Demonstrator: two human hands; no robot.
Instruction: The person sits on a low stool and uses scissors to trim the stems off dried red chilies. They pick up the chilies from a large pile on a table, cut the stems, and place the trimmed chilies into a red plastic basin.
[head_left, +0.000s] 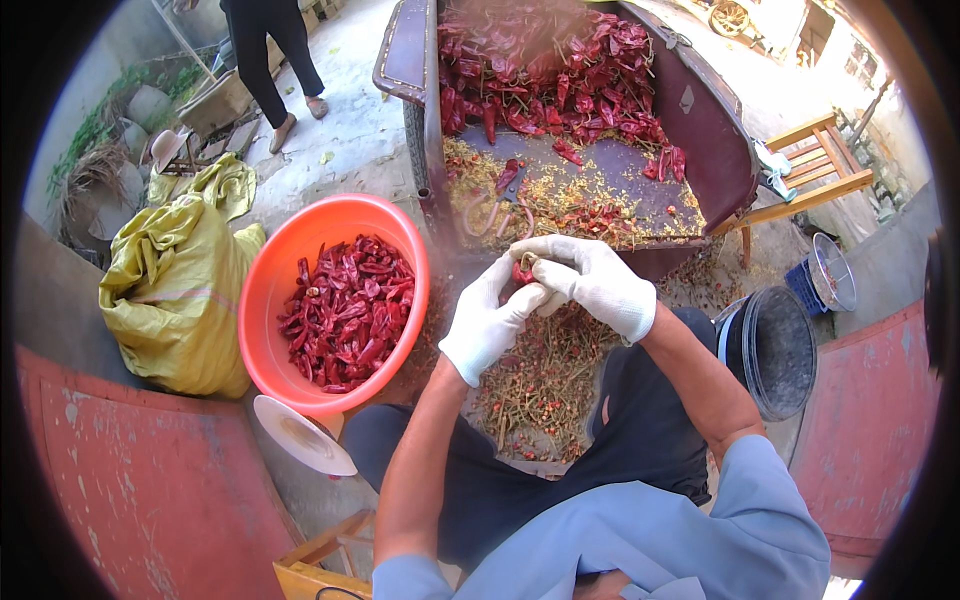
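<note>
Both my hands wear white knit gloves and meet in front of the cart's edge. Between them is a dried red chili pepper (524, 274), its stem curling upward and much of it covered by fingers. My left hand (484, 321) grips its body. My right hand (600, 287) pinches it near the stem. Just beyond, scissors (510, 196) with pink handles lie on the cart bed (517, 150) among yellow seeds. Whole chili peppers (547, 67) with stems are heaped at the far end of the bed. To my left an orange plastic basin (251, 341) holds many red chili peppers (352, 315).
Stems and seeds (536, 397) cover the ground between my knees. Yellow woven sacks (176, 300) stand left of the basin, with a straw hat (304, 435) near it. A black bucket (780, 352) and a wooden chair (814, 169) are right. Another person (274, 67) stands far left.
</note>
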